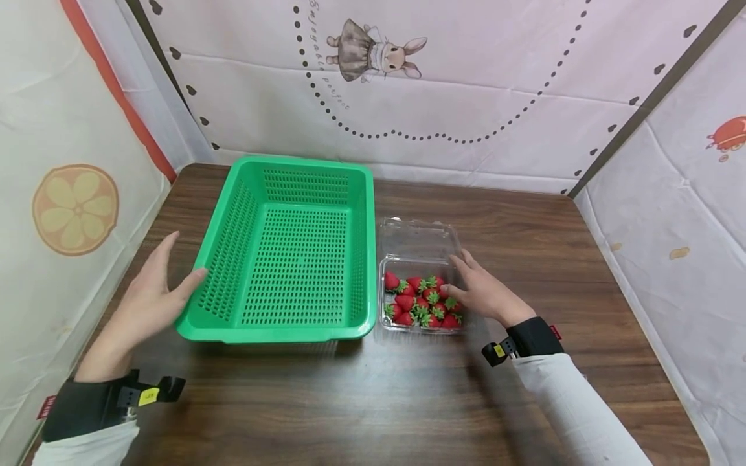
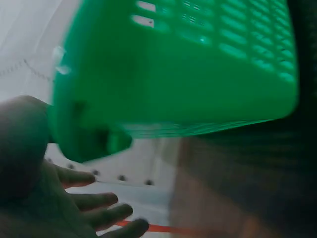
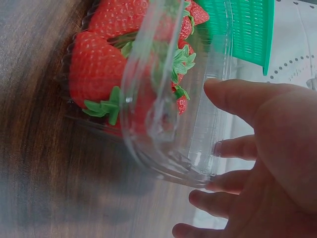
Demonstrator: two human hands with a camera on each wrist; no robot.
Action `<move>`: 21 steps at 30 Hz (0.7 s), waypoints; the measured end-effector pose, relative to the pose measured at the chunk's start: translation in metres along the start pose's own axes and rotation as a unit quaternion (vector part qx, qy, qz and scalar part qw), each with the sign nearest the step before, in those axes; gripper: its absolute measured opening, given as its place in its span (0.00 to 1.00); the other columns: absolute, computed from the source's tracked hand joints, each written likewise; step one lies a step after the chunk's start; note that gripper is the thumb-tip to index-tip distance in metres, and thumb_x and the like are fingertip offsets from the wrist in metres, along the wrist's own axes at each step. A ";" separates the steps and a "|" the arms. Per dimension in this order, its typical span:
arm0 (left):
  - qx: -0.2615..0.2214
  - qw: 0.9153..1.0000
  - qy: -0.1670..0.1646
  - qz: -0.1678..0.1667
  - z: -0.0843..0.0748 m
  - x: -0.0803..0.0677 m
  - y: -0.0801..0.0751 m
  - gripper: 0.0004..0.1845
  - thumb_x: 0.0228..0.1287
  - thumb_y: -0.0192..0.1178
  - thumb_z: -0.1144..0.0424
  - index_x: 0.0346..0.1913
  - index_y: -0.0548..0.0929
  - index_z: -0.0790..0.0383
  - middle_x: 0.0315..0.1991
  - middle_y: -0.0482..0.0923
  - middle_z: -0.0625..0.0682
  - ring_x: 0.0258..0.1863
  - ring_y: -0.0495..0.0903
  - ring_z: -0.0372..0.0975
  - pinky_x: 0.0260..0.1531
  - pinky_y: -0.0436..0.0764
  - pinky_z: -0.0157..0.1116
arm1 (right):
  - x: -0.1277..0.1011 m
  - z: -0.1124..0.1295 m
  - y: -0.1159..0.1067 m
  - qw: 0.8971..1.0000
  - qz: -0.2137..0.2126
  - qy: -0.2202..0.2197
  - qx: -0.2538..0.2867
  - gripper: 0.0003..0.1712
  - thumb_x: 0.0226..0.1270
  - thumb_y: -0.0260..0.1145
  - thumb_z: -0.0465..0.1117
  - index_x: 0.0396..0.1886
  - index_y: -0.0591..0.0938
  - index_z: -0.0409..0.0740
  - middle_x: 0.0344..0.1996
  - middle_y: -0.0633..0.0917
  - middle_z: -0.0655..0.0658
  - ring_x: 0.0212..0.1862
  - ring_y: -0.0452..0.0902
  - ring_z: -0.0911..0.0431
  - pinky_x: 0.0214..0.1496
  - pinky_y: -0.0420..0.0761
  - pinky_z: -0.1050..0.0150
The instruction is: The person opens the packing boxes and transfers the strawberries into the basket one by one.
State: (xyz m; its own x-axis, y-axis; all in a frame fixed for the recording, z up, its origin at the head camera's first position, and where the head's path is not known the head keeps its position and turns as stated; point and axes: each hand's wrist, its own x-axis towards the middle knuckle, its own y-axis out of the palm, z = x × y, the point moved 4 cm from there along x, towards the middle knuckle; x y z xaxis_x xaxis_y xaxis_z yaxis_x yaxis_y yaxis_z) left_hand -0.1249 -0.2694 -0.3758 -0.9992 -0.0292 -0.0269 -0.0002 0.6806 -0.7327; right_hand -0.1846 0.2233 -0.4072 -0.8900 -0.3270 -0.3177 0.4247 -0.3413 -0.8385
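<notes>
The wide green perforated plastic basket (image 1: 291, 252) lies empty on the wooden table, its near left corner against the thumb of the left hand (image 1: 148, 291), whose fingers are straight and grip nothing. Just right of it, the clear plastic clamshell box (image 1: 421, 285) stands with its lid folded back. The right hand (image 1: 480, 291) rests relaxed fingers on its right wall, clasping nothing. All the red strawberries (image 1: 421, 301) sit inside, beside those fingertips; none moved yet, I judge.

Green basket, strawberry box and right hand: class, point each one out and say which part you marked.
basket (image 1: 230, 327): head view, near rim by the left corner.
strawberry box (image 1: 416, 236): head view, open clear lid.
right hand (image 1: 486, 296): head view, back of the hand.
</notes>
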 end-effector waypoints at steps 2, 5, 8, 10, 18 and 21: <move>-0.048 0.998 -0.019 0.035 0.010 0.002 0.006 0.44 0.74 0.45 0.46 0.77 0.27 0.51 0.77 0.31 0.67 0.73 0.40 0.68 0.60 0.49 0.71 | 0.000 0.000 0.001 1.000 -0.001 0.000 -0.003 0.43 0.72 0.58 0.51 0.77 0.50 0.41 0.77 0.42 0.32 0.74 0.52 0.35 0.68 0.62 0.39; -0.133 0.989 -0.038 0.059 0.017 0.002 0.015 0.47 0.72 0.49 0.45 0.74 0.23 0.38 0.79 0.29 0.58 0.75 0.37 0.62 0.63 0.46 0.69 | -0.001 0.000 0.001 1.000 -0.005 0.000 -0.007 0.43 0.72 0.58 0.50 0.77 0.50 0.40 0.77 0.42 0.32 0.73 0.53 0.35 0.68 0.63 0.39; -0.192 0.978 -0.037 0.069 0.019 0.003 0.020 0.48 0.71 0.54 0.49 0.73 0.25 0.31 0.79 0.28 0.50 0.77 0.33 0.52 0.68 0.41 0.64 | -0.001 0.002 0.001 1.000 -0.013 0.002 -0.014 0.43 0.72 0.59 0.50 0.77 0.51 0.40 0.77 0.43 0.31 0.73 0.53 0.34 0.68 0.62 0.38; -0.201 0.976 -0.029 0.079 0.018 0.003 0.023 0.47 0.72 0.53 0.54 0.73 0.27 0.30 0.79 0.32 0.51 0.77 0.40 0.50 0.71 0.54 0.51 | 0.000 0.005 0.000 0.999 -0.023 0.002 -0.026 0.42 0.72 0.59 0.50 0.77 0.52 0.38 0.76 0.45 0.30 0.73 0.52 0.34 0.68 0.60 0.37; -0.215 0.970 -0.032 0.104 0.013 0.003 0.026 0.42 0.75 0.47 0.57 0.73 0.29 0.29 0.79 0.36 0.55 0.73 0.52 0.55 0.44 0.69 0.19 | -0.003 0.031 -0.005 0.985 -0.147 -0.050 -0.074 0.32 0.70 0.62 0.48 0.67 0.69 0.37 0.68 0.67 0.32 0.70 0.61 0.38 0.66 0.61 0.35; -0.202 0.975 -0.043 0.088 0.010 0.003 0.027 0.43 0.73 0.51 0.52 0.74 0.29 0.31 0.79 0.39 0.58 0.71 0.55 0.56 0.43 0.71 0.22 | -0.004 0.048 -0.003 0.979 -0.171 -0.085 -0.065 0.23 0.68 0.65 0.46 0.58 0.77 0.38 0.54 0.79 0.36 0.55 0.76 0.43 0.57 0.73 0.44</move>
State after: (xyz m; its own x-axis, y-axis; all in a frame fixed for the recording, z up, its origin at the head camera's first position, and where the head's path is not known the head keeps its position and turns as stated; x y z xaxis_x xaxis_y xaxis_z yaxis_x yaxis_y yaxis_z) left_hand -0.1278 -0.2584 -0.4025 -0.9780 0.0647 -0.1981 0.1383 0.9125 -0.3849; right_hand -0.1742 0.1838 -0.3823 -0.9313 -0.3590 0.0610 0.0720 -0.3458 -0.9356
